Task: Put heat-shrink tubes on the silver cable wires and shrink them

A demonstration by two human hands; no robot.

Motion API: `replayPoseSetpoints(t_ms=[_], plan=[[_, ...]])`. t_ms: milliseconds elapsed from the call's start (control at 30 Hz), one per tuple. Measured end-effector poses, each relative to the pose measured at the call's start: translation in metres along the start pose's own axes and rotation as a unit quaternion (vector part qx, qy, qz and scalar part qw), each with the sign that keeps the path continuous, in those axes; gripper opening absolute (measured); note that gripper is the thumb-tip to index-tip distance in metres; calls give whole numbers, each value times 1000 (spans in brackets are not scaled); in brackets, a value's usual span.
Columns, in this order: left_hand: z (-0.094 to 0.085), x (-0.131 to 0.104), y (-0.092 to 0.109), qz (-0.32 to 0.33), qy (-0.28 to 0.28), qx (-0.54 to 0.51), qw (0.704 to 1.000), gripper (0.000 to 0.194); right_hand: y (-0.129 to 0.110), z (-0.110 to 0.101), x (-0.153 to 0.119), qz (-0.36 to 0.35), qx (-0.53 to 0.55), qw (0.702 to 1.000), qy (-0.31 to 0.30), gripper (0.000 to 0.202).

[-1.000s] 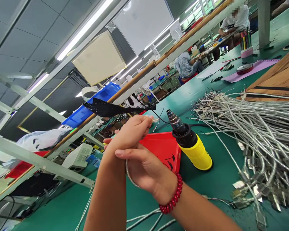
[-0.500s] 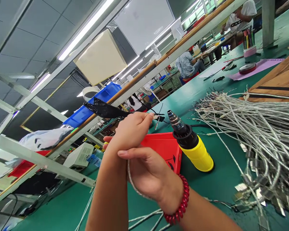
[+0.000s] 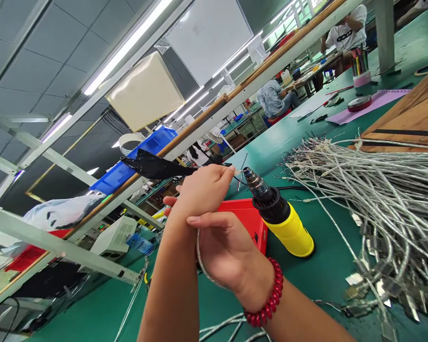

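Note:
My left hand [image 3: 207, 191] is closed, with thumb and forefinger pinching the end of a silver braided cable [image 3: 207, 274]. Thin loose wires [image 3: 240, 179] stick out past the fingertips, close beside the metal nozzle of a yellow heat gun [image 3: 288, 230] that stands upright. My right hand [image 3: 231, 254], with a red coiled band at its wrist, lies across the left wrist. Its thumb is stretched out and its palm is open; the cable runs past the palm. The left forearm hides most of the right fingers, and whose fingertips show beyond it is unclear.
A large heap of silver cables [image 3: 378, 190] with USB plugs covers the right side. Behind the hands sits a red tray [image 3: 235, 206]. A tape roll [image 3: 359, 103] rests on pink paper further back. A rail with a blue bin [image 3: 107, 183] crosses above; people sit beyond.
My left hand has moved right with the cable end, bringing the wires close to the heat gun's nozzle. The right hand has shifted slightly along with it. The view has tilted a little.

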State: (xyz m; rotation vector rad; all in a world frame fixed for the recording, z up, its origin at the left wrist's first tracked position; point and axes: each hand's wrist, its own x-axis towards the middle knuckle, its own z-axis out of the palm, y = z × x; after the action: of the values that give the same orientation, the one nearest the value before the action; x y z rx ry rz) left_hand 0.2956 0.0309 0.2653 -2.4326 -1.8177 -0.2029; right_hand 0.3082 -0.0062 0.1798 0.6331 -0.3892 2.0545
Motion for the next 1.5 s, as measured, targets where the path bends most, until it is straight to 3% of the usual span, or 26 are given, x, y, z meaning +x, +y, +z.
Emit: replayPoseSetpoints(t_ms=[167,367,533,1000,1333,1500], plan=[[-1,-2,2,-6,-9,35,999,42,-1,1,-2,10,-1,1000,7,29],[-3,-8,-4,-2,-26,5,1000,42,3,9,-3,14,7,999,32,34],[-3,-10,-9,1,-34,16,999,43,6,5,0,35,21,999,22,27],[-6,-18,-14,2,-39,39,998,41,19,-3,4,57,22,998,6,33],[-7,-25,-18,7,-41,32,999,42,20,6,-3,25,2,1000,-3,30],[-9,-29,-21,18,-26,16,999,39,26,1,0,54,-6,998,-19,32]])
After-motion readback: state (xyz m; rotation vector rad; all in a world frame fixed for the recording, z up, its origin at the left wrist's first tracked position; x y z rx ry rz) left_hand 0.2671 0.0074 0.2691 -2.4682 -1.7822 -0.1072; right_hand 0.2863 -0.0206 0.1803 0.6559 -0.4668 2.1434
